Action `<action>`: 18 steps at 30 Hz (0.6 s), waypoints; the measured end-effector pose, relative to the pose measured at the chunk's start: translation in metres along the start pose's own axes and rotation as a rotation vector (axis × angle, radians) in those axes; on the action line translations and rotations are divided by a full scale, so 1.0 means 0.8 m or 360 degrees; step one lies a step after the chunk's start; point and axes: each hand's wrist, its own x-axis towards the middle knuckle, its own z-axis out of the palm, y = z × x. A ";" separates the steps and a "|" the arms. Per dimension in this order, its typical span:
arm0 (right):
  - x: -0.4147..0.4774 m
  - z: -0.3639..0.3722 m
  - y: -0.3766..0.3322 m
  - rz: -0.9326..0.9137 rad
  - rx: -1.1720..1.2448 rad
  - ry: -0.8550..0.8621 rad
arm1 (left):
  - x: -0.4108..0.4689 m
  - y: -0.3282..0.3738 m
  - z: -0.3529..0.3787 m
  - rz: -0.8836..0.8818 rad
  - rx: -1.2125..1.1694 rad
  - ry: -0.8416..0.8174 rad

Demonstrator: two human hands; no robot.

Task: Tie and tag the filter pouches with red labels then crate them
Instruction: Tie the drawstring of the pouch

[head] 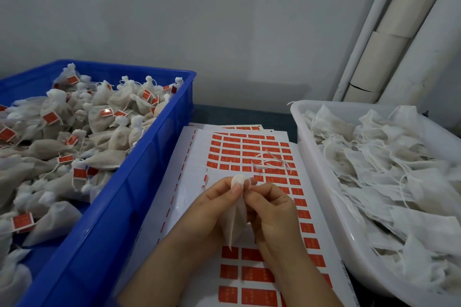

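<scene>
pouch (235, 222) | hands clamped on it: left (212, 209), right (272, 212) | over label sheet (252, 154) (grey wall (199, 20) behind)

Both hands' grip (240, 188) on pouch (235, 217) neck, apparently mid-tie.

- We see our bare left hand (212, 209) with no glove, ring or band behind its fingers.
- Our bare right hand (272, 209) is likewise ungloved, nails short and unpainted at the fingertips.
- Below the fingers, both forearms run bare to the frame edge, no sleeve showing.
</scene>
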 end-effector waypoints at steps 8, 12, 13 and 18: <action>-0.001 -0.002 -0.004 -0.0133 -0.0098 -0.0100 | -0.003 0.005 0.000 -0.0074 -0.0156 -0.0100; 0.000 -0.002 0.000 -0.0127 -0.0089 -0.0003 | -0.002 0.005 -0.002 -0.0103 -0.0182 -0.0113; 0.001 -0.003 0.001 -0.0093 -0.0075 0.0062 | -0.001 0.004 -0.002 -0.0107 -0.0166 -0.0112; 0.004 -0.005 0.006 -0.0034 -0.0085 0.0167 | 0.002 0.002 -0.001 -0.0054 0.0039 0.0018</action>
